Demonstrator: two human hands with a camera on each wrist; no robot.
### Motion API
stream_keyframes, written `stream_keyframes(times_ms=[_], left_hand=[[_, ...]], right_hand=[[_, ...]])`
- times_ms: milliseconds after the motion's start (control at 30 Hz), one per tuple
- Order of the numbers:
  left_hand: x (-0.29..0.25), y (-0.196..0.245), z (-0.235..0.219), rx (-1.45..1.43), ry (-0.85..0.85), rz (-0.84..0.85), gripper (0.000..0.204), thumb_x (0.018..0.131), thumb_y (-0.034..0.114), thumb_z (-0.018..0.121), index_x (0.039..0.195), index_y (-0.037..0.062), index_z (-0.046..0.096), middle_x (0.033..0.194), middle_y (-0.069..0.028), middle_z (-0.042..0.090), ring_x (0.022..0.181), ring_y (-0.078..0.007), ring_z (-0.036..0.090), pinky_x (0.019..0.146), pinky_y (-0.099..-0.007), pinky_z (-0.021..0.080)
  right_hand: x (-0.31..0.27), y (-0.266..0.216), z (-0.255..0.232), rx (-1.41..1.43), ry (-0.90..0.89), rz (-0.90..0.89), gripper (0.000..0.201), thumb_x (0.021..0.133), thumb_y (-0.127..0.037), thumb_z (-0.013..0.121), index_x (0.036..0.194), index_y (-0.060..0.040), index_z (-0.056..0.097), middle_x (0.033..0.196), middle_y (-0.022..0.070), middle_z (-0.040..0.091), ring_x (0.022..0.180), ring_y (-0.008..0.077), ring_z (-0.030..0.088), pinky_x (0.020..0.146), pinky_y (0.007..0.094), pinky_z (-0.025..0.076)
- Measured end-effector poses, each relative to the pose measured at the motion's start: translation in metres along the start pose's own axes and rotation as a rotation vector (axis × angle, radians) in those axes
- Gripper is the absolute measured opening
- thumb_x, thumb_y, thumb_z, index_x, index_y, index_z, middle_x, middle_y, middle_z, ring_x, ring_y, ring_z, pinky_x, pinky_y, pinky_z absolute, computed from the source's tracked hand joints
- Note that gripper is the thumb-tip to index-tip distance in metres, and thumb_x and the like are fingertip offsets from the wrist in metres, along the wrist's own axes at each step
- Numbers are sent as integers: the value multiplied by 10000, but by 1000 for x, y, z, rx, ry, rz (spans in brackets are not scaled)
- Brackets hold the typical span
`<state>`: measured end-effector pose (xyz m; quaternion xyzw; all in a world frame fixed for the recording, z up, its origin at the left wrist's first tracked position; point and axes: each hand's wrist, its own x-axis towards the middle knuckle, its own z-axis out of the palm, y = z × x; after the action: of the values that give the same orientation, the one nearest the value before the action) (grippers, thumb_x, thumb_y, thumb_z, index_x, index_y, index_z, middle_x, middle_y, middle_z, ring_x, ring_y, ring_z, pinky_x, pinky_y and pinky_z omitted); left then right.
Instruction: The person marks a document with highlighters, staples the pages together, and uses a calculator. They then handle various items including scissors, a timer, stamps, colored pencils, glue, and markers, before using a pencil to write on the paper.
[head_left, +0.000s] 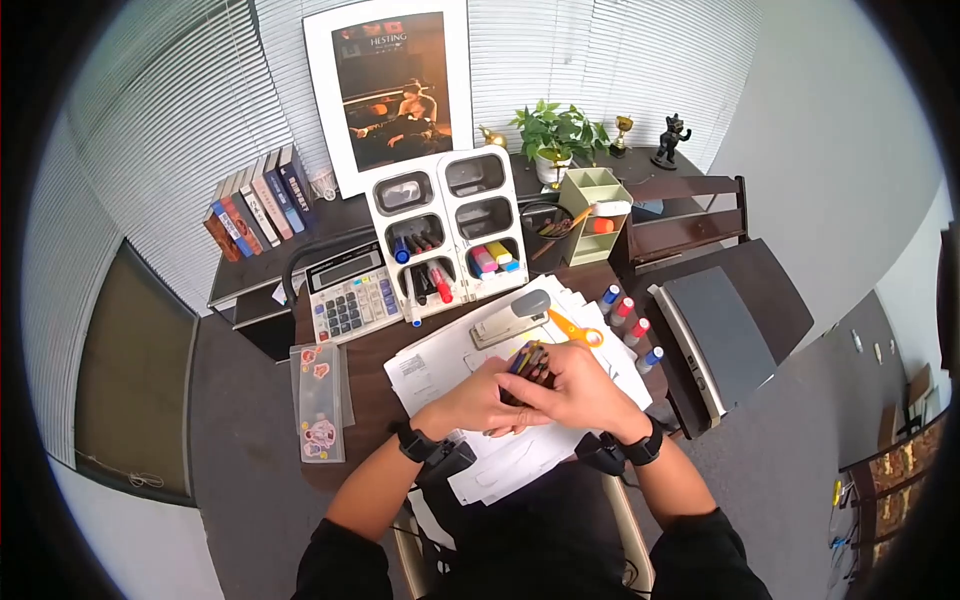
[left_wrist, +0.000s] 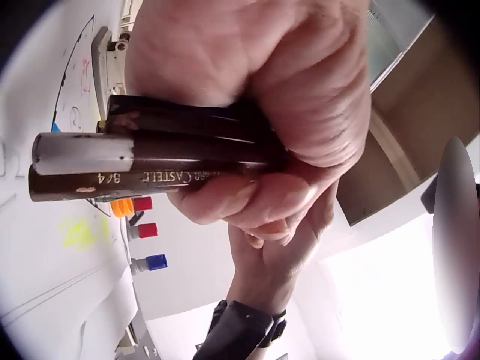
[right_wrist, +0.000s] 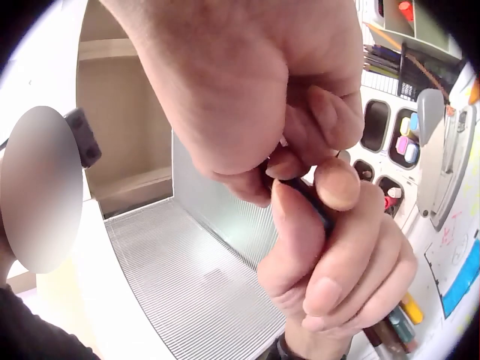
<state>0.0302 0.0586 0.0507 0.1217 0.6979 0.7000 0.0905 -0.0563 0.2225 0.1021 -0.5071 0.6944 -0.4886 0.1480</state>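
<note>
Both hands meet over the papers around a bundle of coloured pencils (head_left: 530, 362). My left hand (head_left: 472, 402) grips the bundle; in the left wrist view the thick dark pencil ends (left_wrist: 82, 154) stick out beside the curled left hand (left_wrist: 247, 67). From the other side my right hand (head_left: 592, 392) holds the bundle, its thumb across towards the left hand. In the right wrist view the right hand (right_wrist: 240, 90) has curled fingers against the left fingertips at a dark pencil, and several pencil ends (right_wrist: 397, 334) show below the left hand (right_wrist: 352, 262). The pencils' middles are hidden.
Behind the hands lie a stapler (head_left: 510, 318) and orange scissors (head_left: 577, 330) on papers (head_left: 425, 378). A white organizer (head_left: 447, 225), calculator (head_left: 355, 300) and mesh pen cup (head_left: 546, 235) stand farther back. Several markers (head_left: 637, 332) stand right; a sticker pouch (head_left: 320, 405) lies left.
</note>
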Motion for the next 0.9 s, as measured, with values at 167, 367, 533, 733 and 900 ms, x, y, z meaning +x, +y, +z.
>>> stream_keyframes(times_ms=[167,367,533,733,900], left_hand=[[0,-2,-5,-69,22,69,229,905,181,774,843,-1,650,634,-35,638,473,-109,612,435,-249,455],[4,-11,-5,-131,49,98,262,930,201,746,855,9,585,611,-28,609,473,-111,607,441,-242,471],[6,-10,-4,-58,117,24,266,943,190,731,890,26,528,624,-8,568,452,-92,565,421,-247,427],[3,-5,-3,-89,177,99,252,940,183,728,1016,22,549,646,-13,557,437,-87,542,414,-235,401],[6,-6,-3,-83,268,84,232,953,146,699,1104,21,574,666,-22,578,459,-92,558,422,-225,397]], right_hand=[[7,5,-6,47,-9,-4,258,908,-180,734,781,37,674,573,99,625,488,142,579,467,296,431],[14,16,2,143,77,70,264,933,-163,715,758,34,695,606,35,652,546,56,549,479,272,423],[21,22,-11,231,175,203,290,959,-147,690,713,-3,639,558,-43,553,478,20,420,424,249,304],[35,14,-43,267,382,162,276,976,-172,679,744,-27,641,542,-53,521,423,20,418,387,236,278],[102,-14,-118,-104,677,-142,339,969,-247,683,756,16,660,571,-23,551,467,60,422,427,293,324]])
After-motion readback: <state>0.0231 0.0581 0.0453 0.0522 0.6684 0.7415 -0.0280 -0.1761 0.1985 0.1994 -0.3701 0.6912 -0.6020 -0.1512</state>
